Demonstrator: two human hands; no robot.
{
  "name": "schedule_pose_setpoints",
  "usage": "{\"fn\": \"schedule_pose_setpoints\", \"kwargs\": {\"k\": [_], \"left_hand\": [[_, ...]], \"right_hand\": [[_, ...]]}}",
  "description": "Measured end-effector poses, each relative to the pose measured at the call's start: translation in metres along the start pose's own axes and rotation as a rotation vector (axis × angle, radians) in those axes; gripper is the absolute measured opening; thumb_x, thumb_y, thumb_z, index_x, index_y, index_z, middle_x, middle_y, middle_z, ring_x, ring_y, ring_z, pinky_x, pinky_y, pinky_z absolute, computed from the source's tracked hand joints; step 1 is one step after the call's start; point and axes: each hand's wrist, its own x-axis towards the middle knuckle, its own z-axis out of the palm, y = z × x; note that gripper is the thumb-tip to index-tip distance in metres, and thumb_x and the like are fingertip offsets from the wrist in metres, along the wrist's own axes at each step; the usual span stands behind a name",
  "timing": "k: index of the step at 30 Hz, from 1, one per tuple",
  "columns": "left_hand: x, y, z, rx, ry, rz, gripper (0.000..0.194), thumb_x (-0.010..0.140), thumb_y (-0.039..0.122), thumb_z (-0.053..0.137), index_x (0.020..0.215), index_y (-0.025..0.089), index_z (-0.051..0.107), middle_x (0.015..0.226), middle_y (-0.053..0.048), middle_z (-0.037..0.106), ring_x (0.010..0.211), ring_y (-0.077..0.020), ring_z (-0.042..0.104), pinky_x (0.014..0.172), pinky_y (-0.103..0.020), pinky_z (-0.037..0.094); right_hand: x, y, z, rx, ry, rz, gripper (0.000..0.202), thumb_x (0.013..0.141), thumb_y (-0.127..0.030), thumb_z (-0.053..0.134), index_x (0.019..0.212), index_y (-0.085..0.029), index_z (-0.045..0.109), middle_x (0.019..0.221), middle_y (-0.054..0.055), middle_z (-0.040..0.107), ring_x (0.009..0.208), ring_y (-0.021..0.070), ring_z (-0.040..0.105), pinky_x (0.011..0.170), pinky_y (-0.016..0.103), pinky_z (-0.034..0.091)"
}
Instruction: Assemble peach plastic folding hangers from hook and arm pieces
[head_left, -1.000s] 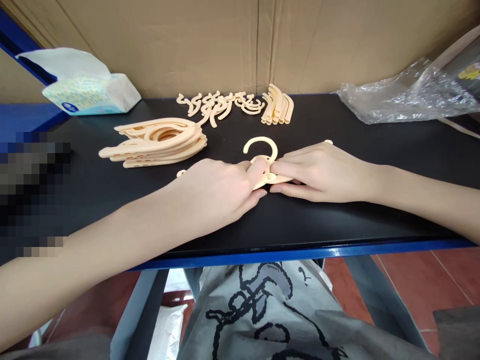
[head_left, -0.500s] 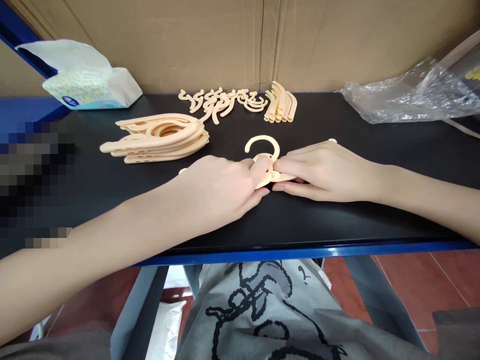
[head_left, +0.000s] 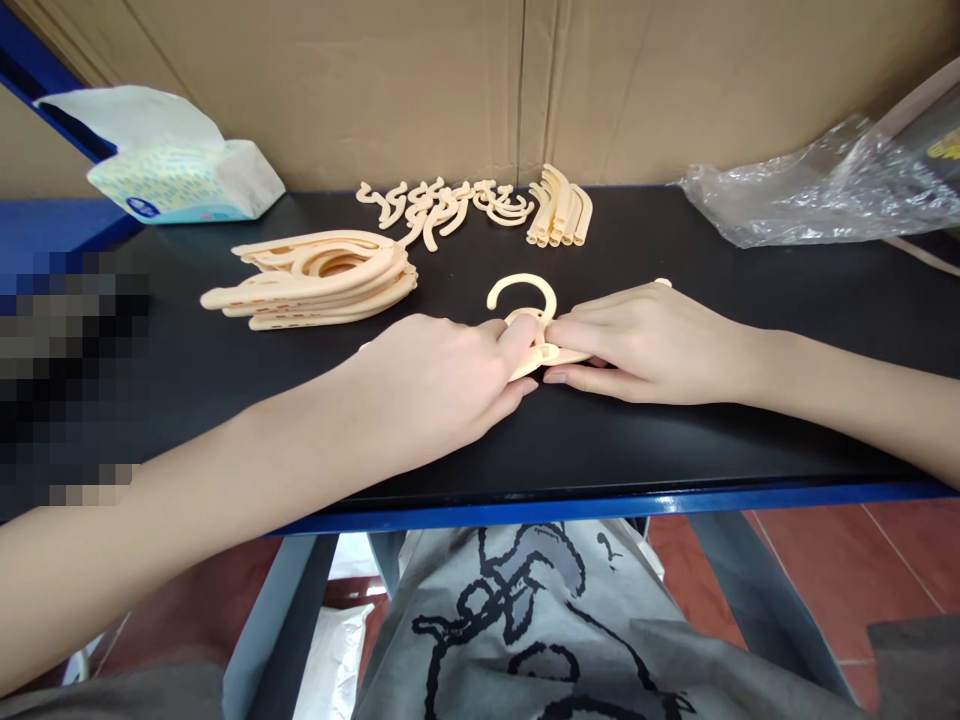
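Both hands grip one cream plastic clothes hanger (head_left: 553, 298) low over the black tabletop. Its curved hook points away from me, and its arms are mostly covered by my hands. My left hand (head_left: 446, 375) closes round the hanger left of the centre joint. From the right, my right hand (head_left: 649, 345) pinches it, with the thumb underneath and the fingers on top. The fingertips of the two hands almost meet at the middle. One tip of the hanger (head_left: 664, 283) shows beyond my right hand.
Left of the hands lies a stack of cream hanger arms (head_left: 315, 280). Behind are loose hooks (head_left: 442, 205) and a bundle of curved tubes (head_left: 559, 210). A tissue pack (head_left: 187, 180) stands back left, a clear plastic bag (head_left: 810, 190) back right. The table's blue edge (head_left: 600, 505) is near me.
The hanger's hook has shifted very slightly left and nearer to me. Both hands keep their grip in almost the same place.
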Motion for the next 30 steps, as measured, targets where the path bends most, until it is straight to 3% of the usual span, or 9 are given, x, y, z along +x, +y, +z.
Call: {"fn": "schedule_pose_setpoints", "kwargs": {"k": [15,22,30], "left_hand": [[-0.0015,0.0003,-0.0004,-0.009,0.011,0.0,0.025,0.103,0.03,0.044,0.119,0.013,0.05,0.097,-0.009,0.072,0.068,-0.0222,0.069,0.048,-0.029,0.031],[-0.0022,-0.0004,0.001,0.011,0.026,-0.006,0.028,0.102,0.031,0.046,0.122,0.012,0.052,0.079,-0.007,0.072,0.061,-0.023,0.068,0.047,-0.029,0.031],[-0.0002,0.0002,0.0015,0.051,0.033,-0.017,0.035,0.105,0.037,0.04,0.125,0.011,0.052,0.076,-0.006,0.071,0.059,-0.0235,0.068,0.046,-0.029,0.027]], "right_hand": [[0.0001,0.0004,0.002,-0.029,0.046,-0.032,0.022,0.102,-0.03,0.044,0.085,-0.019,0.054,0.074,0.0,0.06,0.061,0.012,0.051,0.051,0.024,0.025],[-0.0001,0.0007,0.0016,-0.028,0.041,-0.028,0.022,0.102,-0.03,0.043,0.085,-0.019,0.054,0.074,0.001,0.062,0.061,0.0123,0.052,0.052,0.024,0.026],[0.0006,-0.0001,0.0028,-0.044,0.06,-0.033,0.026,0.102,-0.031,0.043,0.082,-0.02,0.053,0.069,-0.001,0.059,0.057,0.0113,0.048,0.05,0.023,0.025]]}}
